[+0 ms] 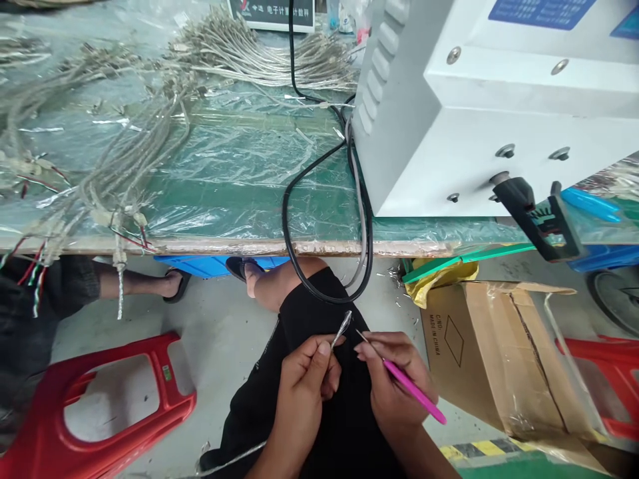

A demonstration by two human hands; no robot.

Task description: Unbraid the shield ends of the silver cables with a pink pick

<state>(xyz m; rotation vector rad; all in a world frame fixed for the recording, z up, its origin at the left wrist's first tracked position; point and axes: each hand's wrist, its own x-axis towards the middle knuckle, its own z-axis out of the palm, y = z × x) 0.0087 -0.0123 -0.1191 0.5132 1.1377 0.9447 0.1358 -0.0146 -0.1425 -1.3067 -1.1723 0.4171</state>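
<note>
Over my lap, my left hand (312, 372) pinches a thin cable with a braided shield (342, 327) close to its end. The silvery braid pokes up past thumb and finger, loosened at the tip, while the rest of the cable (239, 458) trails off at lower left. My right hand (399, 379) holds a pointed tool with a pink handle (414, 391), its thin metal tip directed up and left, beside the braid and apart from it. Fingers of both hands are closed.
Bundles of clear-jacketed cables (134, 146) lie on the film-covered table (239, 193). A white machine (474, 120) stands at right, a black cord (287, 219) looping over the edge. Below are a red stool (170, 399), a cardboard box (464, 346) and another person's leg (130, 283).
</note>
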